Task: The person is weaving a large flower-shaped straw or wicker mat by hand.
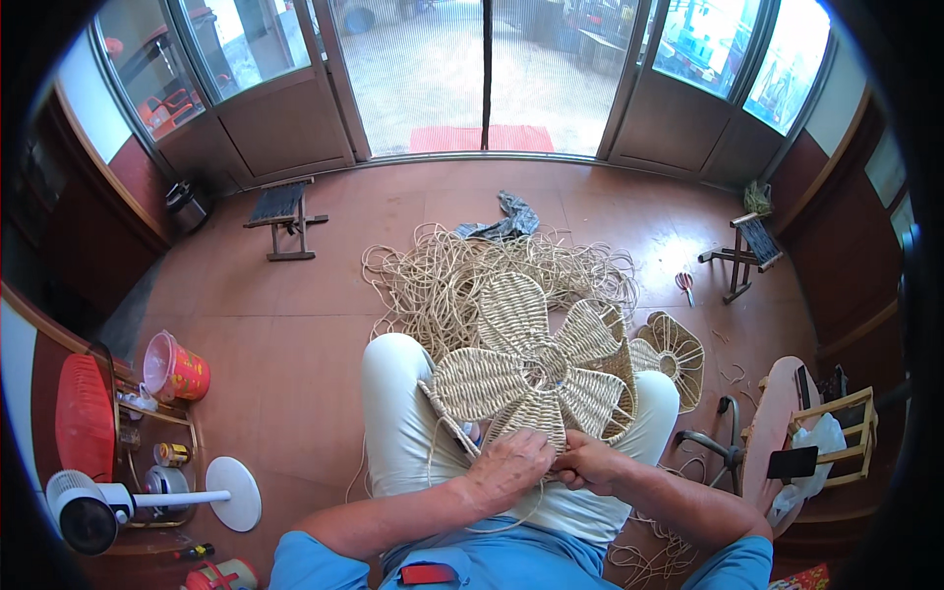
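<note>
A woven straw-cord flower-shaped piece (pixel 543 369) with several broad petals rests across my lap, fixed to a basket-like woven side (pixel 619 418) at its right. My left hand (pixel 511 464) is closed over the edge of the nearest petal, with its fingers bent down onto the weave. Right beside it, my right hand (pixel 587 462) is closed at the same edge, thumb and fingers pressed together. What lies between those fingers is too small to make out. A loose cord (pixel 536 506) hangs below the hands onto my blue shirt.
Beyond my knees lies a big heap of loose cord (pixel 423 285), with a grey plastic bag (pixel 511 216) behind. A second woven piece (pixel 678 362) and red-handled scissors (pixel 684 285) are on the right floor. Folding stools (pixel 280 206), a fan (pixel 88 506) and a red bucket (pixel 177 366) stand around.
</note>
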The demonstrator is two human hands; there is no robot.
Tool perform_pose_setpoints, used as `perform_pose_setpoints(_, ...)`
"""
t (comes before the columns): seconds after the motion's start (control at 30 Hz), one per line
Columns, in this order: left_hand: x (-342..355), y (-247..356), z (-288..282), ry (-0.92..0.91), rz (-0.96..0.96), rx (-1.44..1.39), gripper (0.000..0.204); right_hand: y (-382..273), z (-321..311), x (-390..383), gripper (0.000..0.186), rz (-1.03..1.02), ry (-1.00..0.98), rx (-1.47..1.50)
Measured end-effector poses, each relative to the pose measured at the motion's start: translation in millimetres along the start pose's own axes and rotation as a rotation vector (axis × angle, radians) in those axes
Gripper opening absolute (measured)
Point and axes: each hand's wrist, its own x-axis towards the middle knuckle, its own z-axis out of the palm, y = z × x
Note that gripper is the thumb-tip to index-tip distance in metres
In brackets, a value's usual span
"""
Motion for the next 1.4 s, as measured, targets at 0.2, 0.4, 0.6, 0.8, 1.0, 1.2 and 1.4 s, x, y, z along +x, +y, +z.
perform_pose_setpoints(0.2,14,-5,2,-0.118,0.044,0.014,0.016,-7,1,-3,0.012,0.045,-0.053,0.062)
perform_pose_setpoints(0.4,38,-3,-6,-0.234,0.111,0.047,0.020,-3,-1,2,0.019,0.074,-0.019,0.140)
perform_pose_setpoints(0.6,50,-3,-18,-0.366,0.196,-0.104,0.020,-1,-6,0,0.021,0.059,-0.063,0.131)
perform_pose_setpoints(0.8,45,-5,2,-0.344,0.164,-0.053,0.020,-1,-6,2,0.020,0.057,-0.083,0.118)
perform_pose_setpoints(1.0,40,-5,8,-0.353,0.105,-0.054,0.022,6,-16,6,0.019,0.041,-0.141,0.131)
perform_pose_setpoints(1.2,16,-20,18,-0.150,0.152,0.054,0.022,4,2,-12,0.024,-0.120,0.015,-0.145)
perform_pose_setpoints(1.4,7,-23,7,0.043,0.131,-0.290,0.016,17,1,-17,0.044,-0.177,0.092,-0.270)
